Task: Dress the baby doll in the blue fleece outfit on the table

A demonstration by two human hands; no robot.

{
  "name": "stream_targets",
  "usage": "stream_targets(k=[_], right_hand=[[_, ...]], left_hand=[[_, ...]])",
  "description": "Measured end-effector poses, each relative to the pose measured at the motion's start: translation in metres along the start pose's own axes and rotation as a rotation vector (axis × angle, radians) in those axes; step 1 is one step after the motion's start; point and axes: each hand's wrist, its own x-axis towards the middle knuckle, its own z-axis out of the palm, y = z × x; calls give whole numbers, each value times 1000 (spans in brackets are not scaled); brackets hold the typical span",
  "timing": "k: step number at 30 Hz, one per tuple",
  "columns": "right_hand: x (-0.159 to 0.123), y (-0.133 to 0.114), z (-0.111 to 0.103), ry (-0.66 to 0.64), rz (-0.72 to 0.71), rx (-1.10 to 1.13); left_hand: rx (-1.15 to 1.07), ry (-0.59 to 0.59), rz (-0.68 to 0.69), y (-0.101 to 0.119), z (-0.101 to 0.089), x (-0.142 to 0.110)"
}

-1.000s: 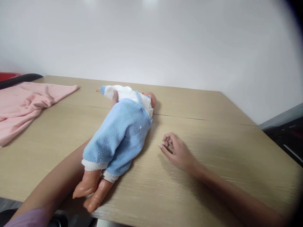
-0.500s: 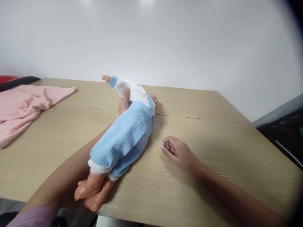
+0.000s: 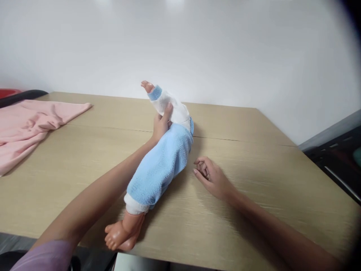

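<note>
A baby doll (image 3: 162, 163) in light blue fleece trousers and a white top with blue cuffs is tipped on its side over the table. Its feet point towards me and one arm sticks up to the left; its head is out of sight behind the body. My left hand (image 3: 162, 124) grips the doll at the white sleeve and upper body, thumb on top. To the right of the doll, apart from it, my right hand (image 3: 213, 178) hovers over or rests on the table with fingers curled in; I see nothing in it.
A crumpled pink cloth (image 3: 31, 128) lies on the left of the wooden table (image 3: 262, 169). Beyond it are a black curved edge and a red object (image 3: 9, 93). A white wall (image 3: 180, 52) stands behind, and a dark object (image 3: 338, 162) is at the right.
My left hand has moved right and rolled the doll further onto its side; the doll's head has gone out of sight. My right hand has shifted slightly away from me.
</note>
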Motion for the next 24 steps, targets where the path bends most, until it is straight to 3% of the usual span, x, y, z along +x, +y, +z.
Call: stream_targets(k=[7,13,18,21,24], right_hand=[[2,0,-3,36,51,48],[10,16,-9,154,159,195],[18,34,-20,258,237,397],[24,42,-34,268,304,601],[31,47,-49,259,347,792]], left_hand=[[-68,-82,13,-11,14,-3],[47,-132,21,-12,33,-7],[151,-174,179,-19,48,-7],[279,-270,278,-17,52,-8],[511,-465,391,-11,56,-11]])
